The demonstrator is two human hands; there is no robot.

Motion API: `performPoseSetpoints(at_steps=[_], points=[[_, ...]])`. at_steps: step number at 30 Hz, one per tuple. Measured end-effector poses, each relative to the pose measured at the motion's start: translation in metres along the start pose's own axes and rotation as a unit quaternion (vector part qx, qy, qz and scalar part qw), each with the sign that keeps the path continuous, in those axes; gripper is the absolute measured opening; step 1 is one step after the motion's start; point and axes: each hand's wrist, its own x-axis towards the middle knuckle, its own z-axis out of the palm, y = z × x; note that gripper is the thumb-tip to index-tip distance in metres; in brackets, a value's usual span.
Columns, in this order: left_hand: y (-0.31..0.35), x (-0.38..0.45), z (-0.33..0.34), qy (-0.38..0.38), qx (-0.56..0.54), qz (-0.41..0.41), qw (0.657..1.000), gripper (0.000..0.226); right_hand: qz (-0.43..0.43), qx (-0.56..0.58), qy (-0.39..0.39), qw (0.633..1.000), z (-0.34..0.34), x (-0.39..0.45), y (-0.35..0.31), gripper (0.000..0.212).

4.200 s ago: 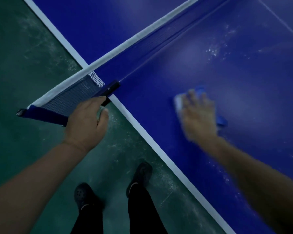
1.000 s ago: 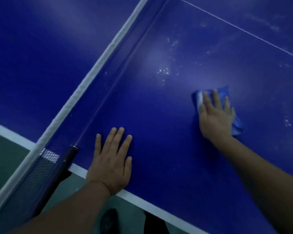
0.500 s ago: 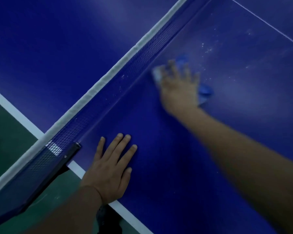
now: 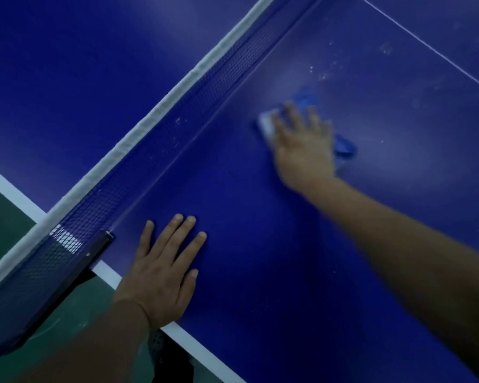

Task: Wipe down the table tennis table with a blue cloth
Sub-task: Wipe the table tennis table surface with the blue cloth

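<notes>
Wiping near the net, one hand braced, one on the cloth

Right hand (image 4: 302,145) is pressed flat on the crumpled blue cloth (image 4: 343,146), fingers spread over it rather than clenched round it, out on the dark blue table tennis table (image 4: 260,272) a little way off the blue mesh net with the white top band (image 4: 161,117). It's blurry, so I'd say it's mid-swipe. Left hand (image 4: 163,272) lies open, palm down, holding nothing, by the white edge line just beside the black net post (image 4: 94,252); looks like support for leaning in. White specks (image 4: 322,76) sit just past the cloth, so I'd push on through them with even pressure, overlap the passes, and keep the cloth bunched under the palm. Watch out for snagging the mesh.
</notes>
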Motion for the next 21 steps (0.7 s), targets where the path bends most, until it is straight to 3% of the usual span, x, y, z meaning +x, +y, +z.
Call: performPoseSetpoints(at_steps=[2,4,6,8,11,13,14,15,17,20,21], points=[[0.001,0.001,0.000,0.001,-0.002,-0.002,1.000,0.059,0.174,0.008,-0.004,0.985,-0.007,0.011,0.078,0.058],[0.001,0.000,0.000,0.005,-0.007,-0.004,1.000,0.060,0.323,0.086,-0.011,0.942,-0.021,0.010,0.129,0.054],[0.001,0.000,-0.002,0.013,-0.010,-0.007,1.000,0.060,0.387,0.115,-0.006,0.915,-0.022,0.008,0.125,0.054],[0.009,0.002,-0.004,0.030,-0.017,-0.031,0.999,0.059,0.322,0.093,0.002,0.942,-0.014,0.003,0.083,0.057],[0.032,0.026,-0.010,0.079,-0.042,-0.122,0.989,0.054,0.052,0.047,0.023,0.997,0.003,-0.031,-0.001,0.058],[0.045,0.057,-0.017,0.114,-0.062,-0.150,0.980,0.055,-0.107,0.049,-0.014,0.993,0.004,-0.043,-0.005,0.054],[0.049,0.077,-0.021,0.124,-0.071,-0.152,0.978,0.056,-0.113,0.042,-0.029,0.992,0.001,-0.037,0.018,0.056],[0.051,0.098,-0.025,0.129,-0.078,-0.152,0.977,0.058,-0.077,0.017,-0.019,0.997,0.000,-0.027,0.050,0.059],[0.051,0.143,-0.034,0.122,-0.091,-0.137,0.979,0.061,0.084,-0.025,0.007,0.996,-0.003,-0.007,0.129,0.063],[0.049,0.194,-0.037,0.071,-0.088,-0.108,0.988,0.070,0.375,0.100,0.015,0.921,-0.021,-0.002,0.207,0.054],[0.049,0.202,-0.035,0.050,-0.076,-0.107,0.990,0.073,0.401,0.123,0.016,0.907,-0.022,-0.003,0.201,0.054]])
